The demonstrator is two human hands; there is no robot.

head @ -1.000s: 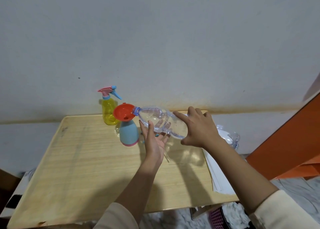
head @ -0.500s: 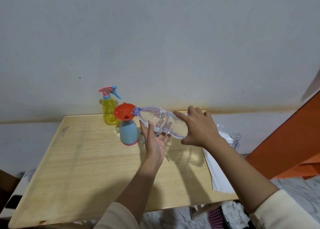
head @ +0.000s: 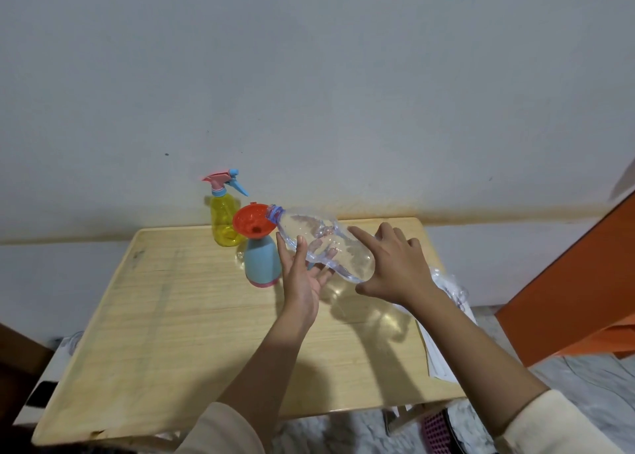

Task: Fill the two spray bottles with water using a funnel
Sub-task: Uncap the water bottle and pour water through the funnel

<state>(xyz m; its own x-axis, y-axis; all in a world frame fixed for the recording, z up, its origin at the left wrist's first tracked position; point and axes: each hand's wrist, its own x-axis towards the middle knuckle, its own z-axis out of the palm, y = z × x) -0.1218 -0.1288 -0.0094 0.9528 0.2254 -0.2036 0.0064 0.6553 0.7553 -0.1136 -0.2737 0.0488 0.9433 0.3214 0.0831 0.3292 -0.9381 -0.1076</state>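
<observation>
Right hand [head: 395, 264] is wrapped over the fat end of the clear water bottle [head: 326, 247], thumb underneath and fingers spread on top, so that's the one doing the tipping. Left hand [head: 302, 281] is flat and palm-up under the middle of the bottle. Its fingers are straight and the thumb pokes up the near side, so it's more of a cradle than a grip.

The bottle lies nearly on its side, with its mouth right at the rim of the orange funnel [head: 252, 225]. The funnel sits in the neck of the blue spray bottle [head: 261, 264], which has its spray head off. The yellow spray bottle [head: 223, 228] stands just behind it by the wall with its trigger top on. Whether that one's full, can't tell. It's all on a small wooden table [head: 137, 316], with some papers [head: 443, 350] off the right edge.

Tips for the pour, imo:
- Raise the back end slowly.
- Don't squeeze, since thin plastic like that looks like it crumples and gushes.
- Aim the mouth at the funnel's hole, not its lip.
- Nobody's holding the blue bottle, so a nudge could tip it.
- You can't see the water level through the blue plastic, so go easy.
</observation>
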